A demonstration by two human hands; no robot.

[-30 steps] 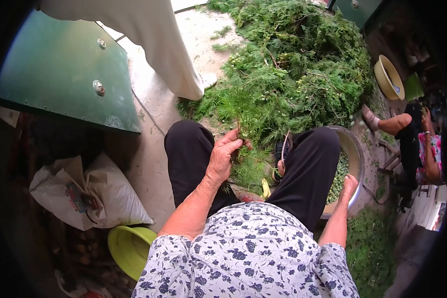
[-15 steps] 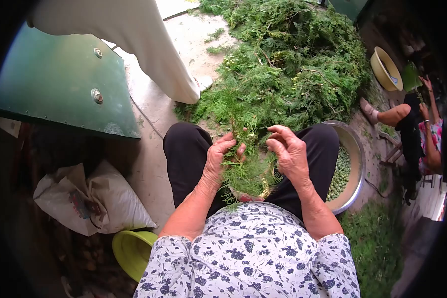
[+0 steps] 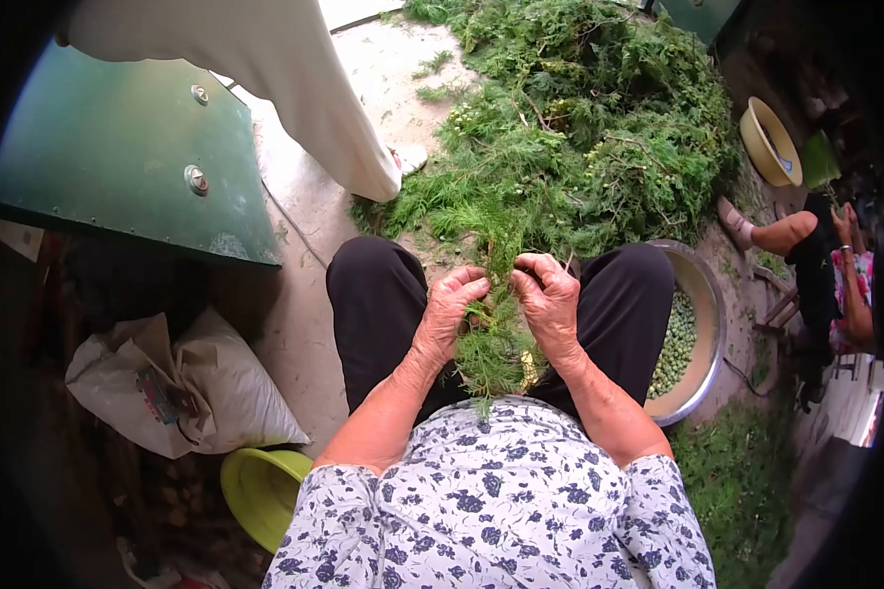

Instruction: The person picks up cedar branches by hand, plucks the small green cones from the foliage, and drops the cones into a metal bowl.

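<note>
A green leafy sprig [image 3: 496,334] hangs between my knees, and both hands grip it. My left hand [image 3: 449,312] holds its left side with the fingers closed on the stems. My right hand [image 3: 548,304] pinches the top of the same sprig from the right. Just beyond my knees lies a large heap of green branches [image 3: 580,128]. To my right, on the ground, stands a metal basin [image 3: 709,294] with small green seeds [image 3: 676,344] in it.
A green metal door [image 3: 118,157] lies at the left, with a white cloth [image 3: 275,79] hanging over it. White sacks [image 3: 177,388] and a yellow-green bowl [image 3: 255,486] sit at my lower left. Another person [image 3: 825,275] sits at the right near a yellow bowl [image 3: 768,142].
My right hand came up from the basin's rim to the sprig and now pinches its top. My left hand has kept hold of the sprig throughout.
</note>
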